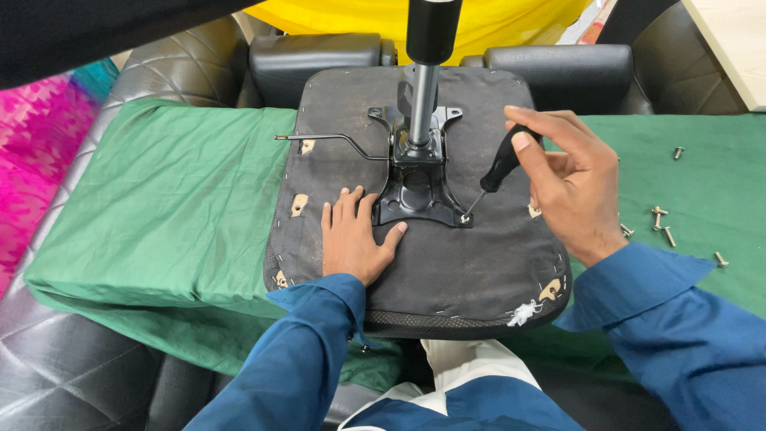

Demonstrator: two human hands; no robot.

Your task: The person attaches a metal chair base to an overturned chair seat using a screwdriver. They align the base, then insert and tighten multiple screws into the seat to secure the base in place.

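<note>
An upturned office chair seat (447, 263), black underside up, lies on a green cloth. A black metal mechanism plate (419, 191) with a chrome gas cylinder (423, 104) is fixed at its middle, and a bent lever rod (327, 140) sticks out to the left. My left hand (355, 235) lies flat on the seat, its fingers touching the plate's near-left corner. My right hand (562, 179) grips a black-handled screwdriver (504, 164), whose tip sits on a screw at the plate's near-right corner (464, 217).
The green cloth (159, 215) covers a black leather sofa (72, 367). Several loose screws (662, 223) lie on the cloth to the right. Pink fabric (32, 160) is at the far left, yellow fabric (495, 20) behind, and a light table corner (734, 40) at top right.
</note>
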